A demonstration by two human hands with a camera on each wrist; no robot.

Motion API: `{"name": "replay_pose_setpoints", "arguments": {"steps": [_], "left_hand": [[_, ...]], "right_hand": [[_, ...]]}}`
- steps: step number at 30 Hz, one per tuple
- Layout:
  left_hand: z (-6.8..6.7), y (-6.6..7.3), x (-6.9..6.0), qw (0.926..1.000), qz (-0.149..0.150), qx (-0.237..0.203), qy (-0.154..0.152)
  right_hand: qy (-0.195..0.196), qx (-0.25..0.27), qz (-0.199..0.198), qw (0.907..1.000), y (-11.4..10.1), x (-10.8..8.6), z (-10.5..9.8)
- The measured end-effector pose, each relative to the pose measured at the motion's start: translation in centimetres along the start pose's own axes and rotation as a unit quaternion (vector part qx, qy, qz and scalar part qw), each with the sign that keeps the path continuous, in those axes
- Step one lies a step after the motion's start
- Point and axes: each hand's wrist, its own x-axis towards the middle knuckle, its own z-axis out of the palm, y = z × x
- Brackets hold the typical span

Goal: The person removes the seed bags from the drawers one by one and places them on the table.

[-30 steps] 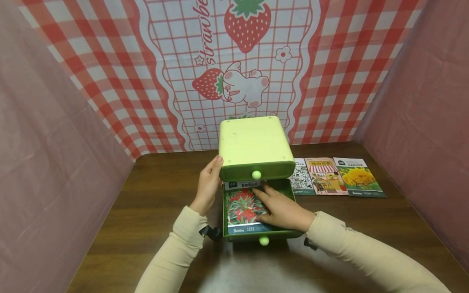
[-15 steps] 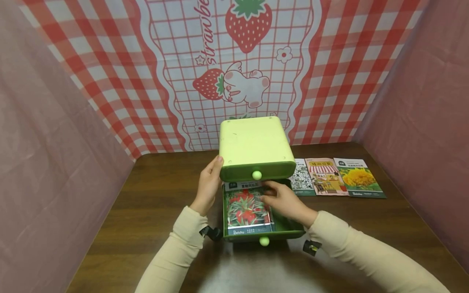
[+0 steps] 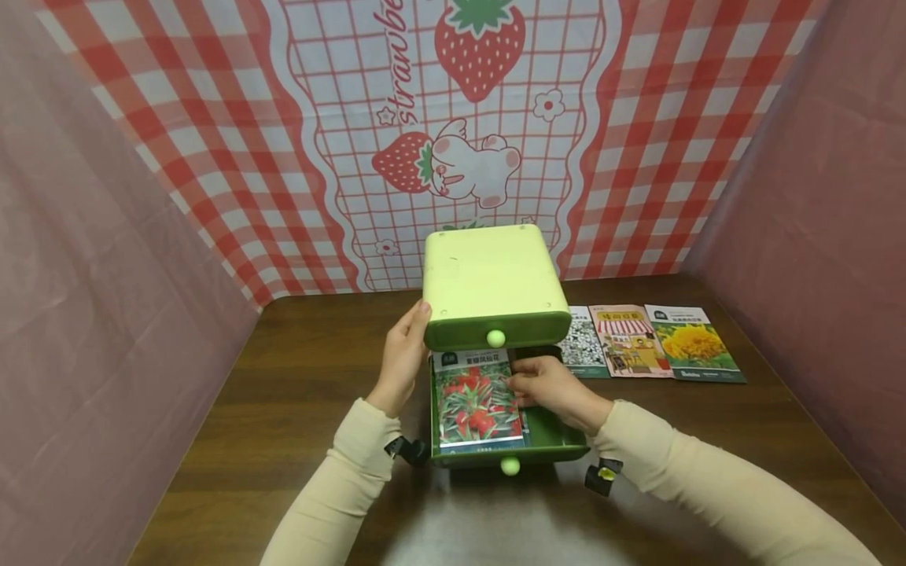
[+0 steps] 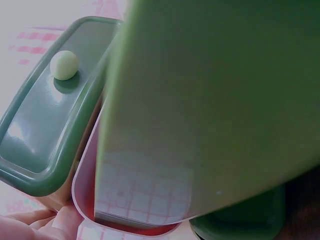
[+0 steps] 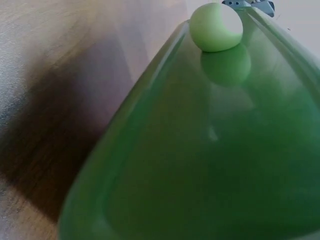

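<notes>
Your worktop [image 3: 304,377] runs across the lower part of the head view, with the pale green cabinet [image 3: 491,271] standing near its middle. The lower drawer [image 3: 559,431] is pulled out toward 6 o'clock, beneath the upper drawer [image 3: 538,330], which is pushed in.

Your left hand [image 3: 403,354] rests at the cabinet's 8 o'clock corner, thumb near the front edge, fingers laid along the side. Your right hand [image 3: 559,389] reaches in from 4 o'clock, and its grip looks clamped on the right edge of the red-flower packet [image 3: 474,413]; only the head view shows that pinch.

At 2 o'clock from the drawer, the yellow-flower packet [image 3: 690,342], stall-picture packet [image 3: 626,342] and white-flower packet [image 3: 583,346] lie side by side.

The red-flower packet sits in the drawer's left part — 9 o'clock from your right grip, long axis 12 to 6. Your right hand is the nearer; the left lies toward the packet's 10 o'clock.

A second ago your right hand was spread over the packet — now its fingers are gathered at the edge. The bottom lettering, readable then, is mostly lost.
</notes>
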Motion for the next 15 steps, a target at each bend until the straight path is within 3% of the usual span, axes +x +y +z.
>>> {"name": "replay_pose_setpoints", "arguments": {"steps": [15], "left_hand": [[0.11, 0.09, -0.06, 0.9999, -0.001, -0.012, 0.004]], "right_hand": [[-0.012, -0.027, 0.03, 0.9991, 0.04, -0.29, 0.69]]}}
